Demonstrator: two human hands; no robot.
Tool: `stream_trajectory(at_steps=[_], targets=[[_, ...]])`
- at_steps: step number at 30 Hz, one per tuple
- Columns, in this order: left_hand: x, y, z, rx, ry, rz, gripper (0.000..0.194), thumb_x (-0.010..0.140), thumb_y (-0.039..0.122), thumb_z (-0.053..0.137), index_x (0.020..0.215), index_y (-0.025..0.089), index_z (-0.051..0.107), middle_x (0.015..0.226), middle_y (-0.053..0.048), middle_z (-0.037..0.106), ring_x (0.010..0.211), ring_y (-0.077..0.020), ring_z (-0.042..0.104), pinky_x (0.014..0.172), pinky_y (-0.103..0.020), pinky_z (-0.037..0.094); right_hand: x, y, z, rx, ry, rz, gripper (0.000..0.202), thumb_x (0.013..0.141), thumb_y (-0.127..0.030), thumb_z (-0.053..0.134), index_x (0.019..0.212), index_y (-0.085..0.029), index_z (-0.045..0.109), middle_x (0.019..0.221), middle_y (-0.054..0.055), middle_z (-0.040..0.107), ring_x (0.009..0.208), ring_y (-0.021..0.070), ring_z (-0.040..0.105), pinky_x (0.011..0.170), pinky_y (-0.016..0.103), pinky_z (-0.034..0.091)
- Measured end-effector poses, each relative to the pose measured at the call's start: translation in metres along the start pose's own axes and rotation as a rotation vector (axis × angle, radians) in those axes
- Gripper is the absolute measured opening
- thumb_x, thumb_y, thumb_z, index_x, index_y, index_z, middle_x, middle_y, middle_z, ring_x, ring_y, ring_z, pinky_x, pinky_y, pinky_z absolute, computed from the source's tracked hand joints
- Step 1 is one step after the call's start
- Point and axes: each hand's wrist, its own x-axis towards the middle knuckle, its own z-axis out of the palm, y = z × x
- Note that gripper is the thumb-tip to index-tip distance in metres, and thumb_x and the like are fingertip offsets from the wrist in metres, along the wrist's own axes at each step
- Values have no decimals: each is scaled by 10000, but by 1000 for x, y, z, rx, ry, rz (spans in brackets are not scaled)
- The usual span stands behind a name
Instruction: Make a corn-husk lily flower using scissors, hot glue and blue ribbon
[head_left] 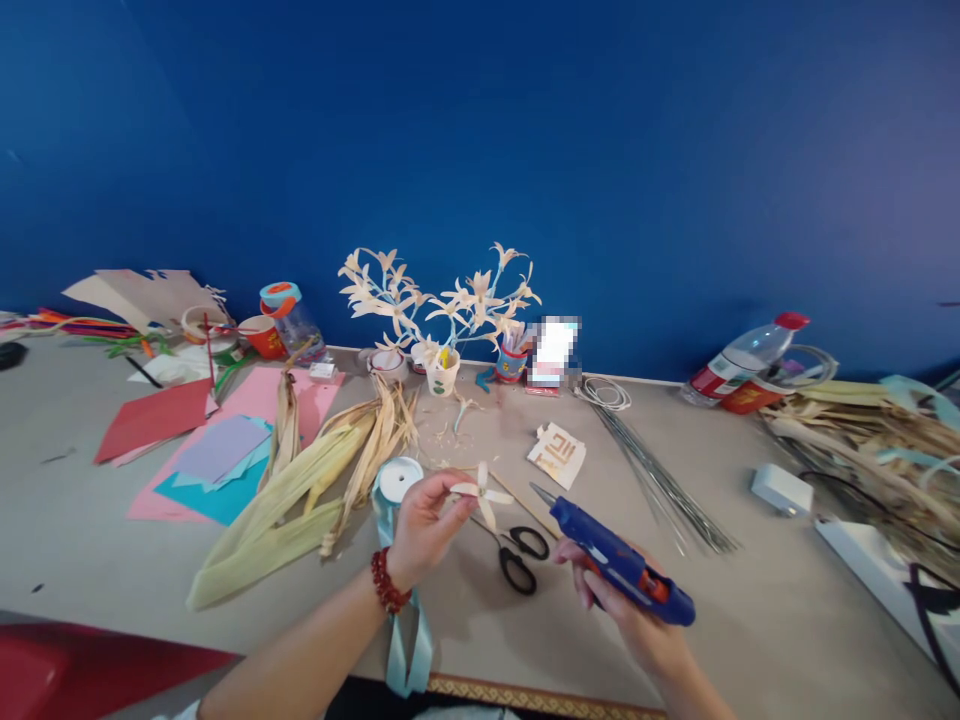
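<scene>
Pinched in my left hand [431,520] is a small pale flower [484,492] with narrow petals spread like a cross. My right hand [622,610] is wrapped round a blue glue gun [611,550], its metal nozzle pointing left toward the flower but apart from it. Black-handled scissors [517,565] lie on the table between the hands, blades partly hidden behind the left hand. A roll of light blue ribbon [400,480] lies beside the left wrist, its tail hanging over the table edge. Finished-looking pale flowers [480,295] on blue stems stand in cups behind.
Dried corn husks [274,510] and coloured paper [217,450] cover the left side. Thin wires [660,475] lie right of a printed packet [556,454]. A plastic bottle [746,360], a white adapter [782,490] and a husk pile [862,450] are at right. The blue wall [480,150] bounds the back.
</scene>
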Motion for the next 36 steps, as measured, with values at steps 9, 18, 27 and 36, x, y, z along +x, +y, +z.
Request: stream_trajectory(at_steps=[9,18,27,36], targets=[[1,2,1,152,98,121,71,778,250,686,748,190,664,823,-60,665,828,-192,596,781,-290,463,-4,-8,9,-168,11,-127,131,848,-236,564,896,-250,685,879,72,720,475,161,604,474,298,536],[5,-1,4,116,199,-6,147,753,285,705,716,170,622,745,-27,631,732,-155,576,716,-260,452,2,-19,35,-531,16,-480,352,796,-233,528,1147,-254,512,924,109,701,793,268,705,668,345,566],[5,-2,2,123,191,-66,181,771,313,694,738,165,594,704,-2,595,677,-128,542,665,-234,434,24,-24,52,-639,-84,-382,130,813,-214,502,938,-234,472,749,36,601,601,177,574,546,264,445],[5,-3,1,163,183,-50,181,769,315,694,755,163,597,717,-6,596,686,-127,542,668,-235,439,25,-18,53,-705,-70,-378,76,827,-231,493,897,-226,464,729,25,576,591,168,543,541,255,402]])
